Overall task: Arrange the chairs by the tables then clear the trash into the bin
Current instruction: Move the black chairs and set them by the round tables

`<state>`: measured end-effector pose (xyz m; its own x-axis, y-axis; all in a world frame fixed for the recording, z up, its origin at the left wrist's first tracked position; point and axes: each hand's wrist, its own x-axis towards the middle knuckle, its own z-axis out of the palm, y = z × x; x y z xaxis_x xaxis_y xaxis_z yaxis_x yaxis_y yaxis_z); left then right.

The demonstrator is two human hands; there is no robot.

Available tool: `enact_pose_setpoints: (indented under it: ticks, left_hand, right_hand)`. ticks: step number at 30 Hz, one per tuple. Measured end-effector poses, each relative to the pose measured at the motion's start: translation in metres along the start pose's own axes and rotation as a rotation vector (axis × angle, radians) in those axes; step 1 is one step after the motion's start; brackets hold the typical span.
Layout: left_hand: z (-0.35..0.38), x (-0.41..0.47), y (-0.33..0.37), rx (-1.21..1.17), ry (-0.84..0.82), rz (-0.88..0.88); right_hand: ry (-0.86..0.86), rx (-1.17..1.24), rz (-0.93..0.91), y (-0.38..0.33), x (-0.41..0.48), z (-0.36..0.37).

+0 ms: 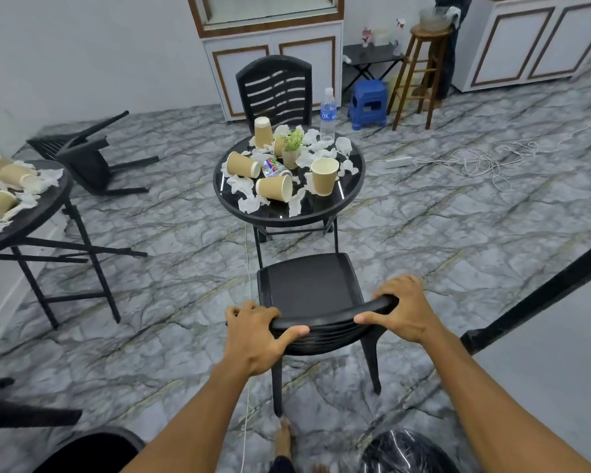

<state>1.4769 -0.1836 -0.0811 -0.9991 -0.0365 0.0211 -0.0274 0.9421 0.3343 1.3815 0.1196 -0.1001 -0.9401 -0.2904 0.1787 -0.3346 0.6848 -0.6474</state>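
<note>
Holding the top of a black chair's back, the left hand and the right hand both have their fingers curled tight around it. The chair stands upright on the floor, its seat facing the round table close by. Paper cups, crumpled tissues and a water bottle sit on that table. Another chair stands behind it. A third chair lies tipped over on the left. A bin with a black bag is near the person's feet.
</note>
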Motion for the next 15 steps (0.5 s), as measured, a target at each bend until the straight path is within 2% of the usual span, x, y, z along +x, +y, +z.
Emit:
enact_pose_setpoints:
  ticks: [4, 15]
  left_hand:
    - [-0.007, 0.013, -0.007, 0.010, 0.005, -0.074]
    - [-0.010, 0.008, -0.024, -0.227, -0.072, -0.066]
  right_hand:
    - [-0.006, -0.049, 0.009, -0.013, 0.004, 0.001]
    - [0.026, -0.077, 0.016, -0.025, -0.016, 0.010]
